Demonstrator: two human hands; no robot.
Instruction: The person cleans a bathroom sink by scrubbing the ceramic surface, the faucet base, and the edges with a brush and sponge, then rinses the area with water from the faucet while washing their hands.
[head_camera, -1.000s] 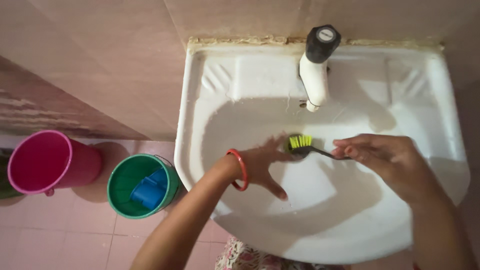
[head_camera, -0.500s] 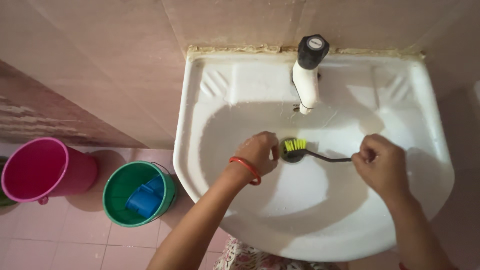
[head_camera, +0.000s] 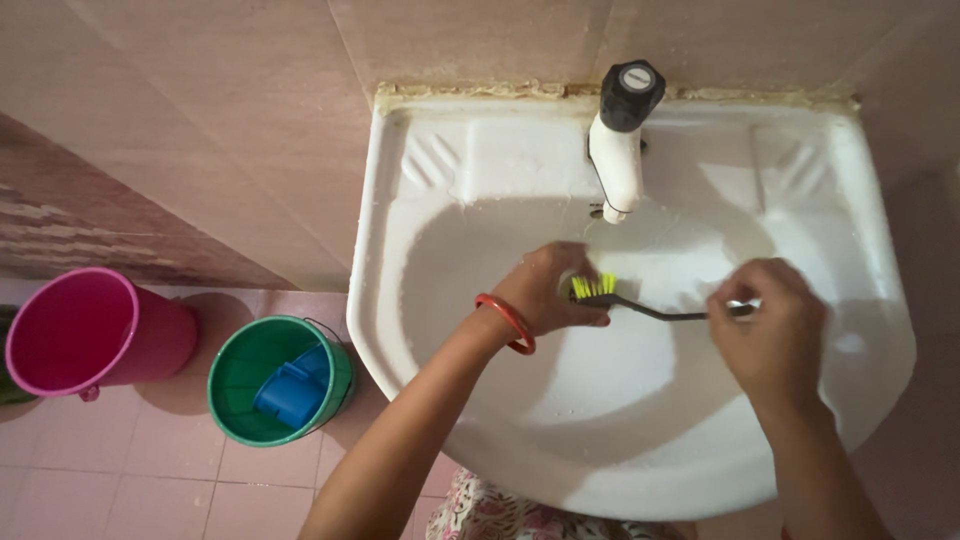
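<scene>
White basin: wash basin (head_camera: 480, 160) of glazed ceramic, fixed against a pinkish tiled wall (head_camera: 200, 120), wet inside, ridged soap rests moulded at both back corners.
Pink floor: tiled floor (head_camera: 120, 480) to the left of and below the basin, carrying two buckets.
Pink bucket: pink bucket (head_camera: 70, 330) at far left, upright, mouth open to the camera, nothing visible inside.
Green bucket: green bucket (head_camera: 275, 375) just beside the basin's left edge, upright, well right of the pink one.
Blue mug: blue mug (head_camera: 292, 390) lying tilted inside the green bucket.
White tap: tap (head_camera: 620, 160) with a white spout and a black round knob on top, at the back middle of the basin, spout pointing down into the bowl.
Right hand: right hand (head_camera: 770, 335) low in the right half of the bowl, fingers curled tight around the far end of the brush handle, knuckles up.
Left hand: left hand (head_camera: 550, 290) in the middle of the bowl, fingers folded down over the drain area, touching the brush head from the left; whether anything sits in its grip cannot be told.
Red bangle: red bangle (head_camera: 507, 322) around the left wrist.
Dark brush: brush (head_camera: 650, 308) with a thin dark handle lying nearly level across the bowl, from the right hand's grip to the bowl's centre.
Yellow bristles: bristles (head_camera: 593, 286) bright yellow-green, pointing up toward the tap, just right of the left hand's fingers, below the spout.
Floral cloth: patterned fabric (head_camera: 490, 515) at the bottom edge, below the basin rim.
</scene>
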